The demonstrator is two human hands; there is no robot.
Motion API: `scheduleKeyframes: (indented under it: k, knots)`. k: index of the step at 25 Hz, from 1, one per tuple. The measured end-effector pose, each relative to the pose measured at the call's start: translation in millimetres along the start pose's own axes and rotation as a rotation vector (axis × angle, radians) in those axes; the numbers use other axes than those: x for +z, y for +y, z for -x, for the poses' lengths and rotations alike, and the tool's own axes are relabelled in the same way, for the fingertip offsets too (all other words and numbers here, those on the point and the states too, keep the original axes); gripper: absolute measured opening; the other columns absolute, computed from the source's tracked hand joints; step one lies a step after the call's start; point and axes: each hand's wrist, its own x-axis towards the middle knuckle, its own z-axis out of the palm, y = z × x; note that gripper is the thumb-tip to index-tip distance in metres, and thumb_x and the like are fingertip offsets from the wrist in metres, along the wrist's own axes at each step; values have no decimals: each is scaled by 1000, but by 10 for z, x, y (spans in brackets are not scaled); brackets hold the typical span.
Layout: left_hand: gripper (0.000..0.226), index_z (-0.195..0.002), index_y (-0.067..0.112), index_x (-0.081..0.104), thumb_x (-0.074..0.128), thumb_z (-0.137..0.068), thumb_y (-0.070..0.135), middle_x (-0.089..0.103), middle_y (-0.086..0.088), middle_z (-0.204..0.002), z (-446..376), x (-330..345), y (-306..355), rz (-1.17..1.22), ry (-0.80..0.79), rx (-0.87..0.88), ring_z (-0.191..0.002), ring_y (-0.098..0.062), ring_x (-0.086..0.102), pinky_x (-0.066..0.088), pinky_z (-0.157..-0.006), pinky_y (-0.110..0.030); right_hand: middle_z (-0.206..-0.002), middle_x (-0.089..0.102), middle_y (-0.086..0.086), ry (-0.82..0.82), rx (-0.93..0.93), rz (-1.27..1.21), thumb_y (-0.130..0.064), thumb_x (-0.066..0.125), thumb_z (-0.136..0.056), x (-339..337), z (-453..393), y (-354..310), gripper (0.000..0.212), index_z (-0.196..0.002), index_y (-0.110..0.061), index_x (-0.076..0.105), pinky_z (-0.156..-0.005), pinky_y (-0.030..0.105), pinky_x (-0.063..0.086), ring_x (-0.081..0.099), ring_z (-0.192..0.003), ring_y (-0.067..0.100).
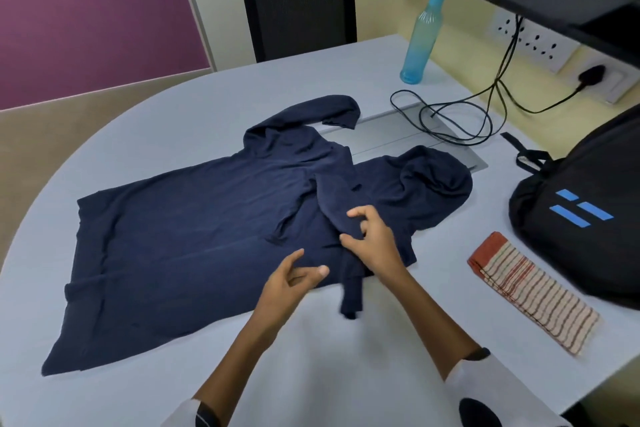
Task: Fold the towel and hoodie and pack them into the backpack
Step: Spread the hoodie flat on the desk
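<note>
Both forearms reach in from the near edge of the tabletop. The left hand hovers just above the near hem of the hoodie, fingers loosely spread and relaxed, holding nothing. The right hand rests on the hoodie where 1 sleeve is folded across the chest; its fingers are bent over the cloth, but whether they actually pinch it cannot be told.

There is 1 hoodie, navy, lying flat across the middle of the tabletop, hood toward the right edge, the other sleeve curling toward the far edge. 1 towel, striped and already folded into a long strip, lies near the right edge, just beside the 1 black backpack, which sits at the right edge with 3 blue marks on it.

Toward the far right corner stand 1 blue bottle and a loop of black cables. 1 black chair stands beyond the far edge.
</note>
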Motion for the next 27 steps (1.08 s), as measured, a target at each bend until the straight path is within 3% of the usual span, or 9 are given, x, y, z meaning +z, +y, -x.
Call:
scheduleKeyframes:
  k: [2, 5, 8, 11, 13, 15, 18, 21, 27]
  knots:
    - [78, -129, 43, 37, 83, -67, 43, 63, 17, -105, 75, 55, 84, 7, -33, 27, -99, 3, 59, 48, -81, -21, -91, 59, 18, -102, 39, -146, -14, 75, -79, 206, 121, -271, 43, -115, -16, 52, -74, 37, 53, 59, -79, 21]
    - [42, -111, 36, 57, 76, -79, 18, 68, 12, -101, 132, -60, 138, -7, 126, 164, -99, -11, 65, 55, -82, -32, -87, 62, 10, -288, 140, -511, -14, 69, -86, 430, 256, -571, 44, -124, -21, 48, -72, 43, 60, 69, -78, 26]
    - [15, -97, 26, 68, 67, -87, 15, 72, 6, -92, 92, -424, 258, 45, 354, 278, -98, -18, 66, 52, -82, -29, -88, 67, 11, -217, 97, -649, -8, 60, -91, 502, 250, -600, 36, -123, -21, 49, -76, 36, 59, 70, -78, 18]
    - [11, -94, 22, 71, 64, -89, 29, 72, 7, -93, 117, -830, 574, 15, 581, 392, -96, -12, 66, 51, -86, -28, -87, 67, 5, -87, 133, -379, -5, 59, -87, 552, 197, -307, 32, -113, -24, 56, -77, 36, 59, 67, -81, 18]
    - [17, -86, 24, 70, 62, -89, 38, 71, 10, -84, 224, -989, 840, -60, 639, 432, -83, -2, 66, 51, -75, -20, -83, 66, 1, -81, 230, -214, -6, 62, -84, 591, 173, -61, 26, -106, -21, 62, -81, 40, 57, 65, -80, 18]
    - [25, -81, 20, 69, 60, -90, 42, 72, 4, -78, 308, -1082, 1056, 17, 612, 385, -79, -8, 68, 52, -69, -23, -92, 66, 1, -144, 268, -65, -9, 64, -85, 627, 149, 139, 21, -104, -17, 67, -88, 31, 53, 62, -88, 16]
    - [28, -88, 16, 71, 63, -88, 42, 74, 0, -81, 467, -1065, 1325, 220, 472, 286, -83, -17, 70, 54, -68, -30, -128, 55, 5, -316, 32, 269, -15, 61, -91, 708, 98, 260, 37, -128, -14, 59, -101, 23, 37, 50, -119, 21]
    - [26, -82, 20, 74, 65, -85, 45, 74, 5, -76, 588, -1101, 1492, -140, 529, 509, -75, -5, 68, 52, -66, -23, -139, 50, 11, -337, -102, 353, -15, 57, -93, 727, -82, 225, 50, -141, -13, 44, -110, 31, 31, 42, -131, 29]
    - [12, -87, 17, 74, 69, -85, 27, 70, -5, -72, 518, -1562, 1809, -1008, 736, 899, -61, -22, 57, 38, -53, -24, -149, 39, 10, -51, -27, 136, -8, 51, -95, 279, -630, 40, 54, -146, -12, 34, -112, 30, 25, 35, -137, 27]
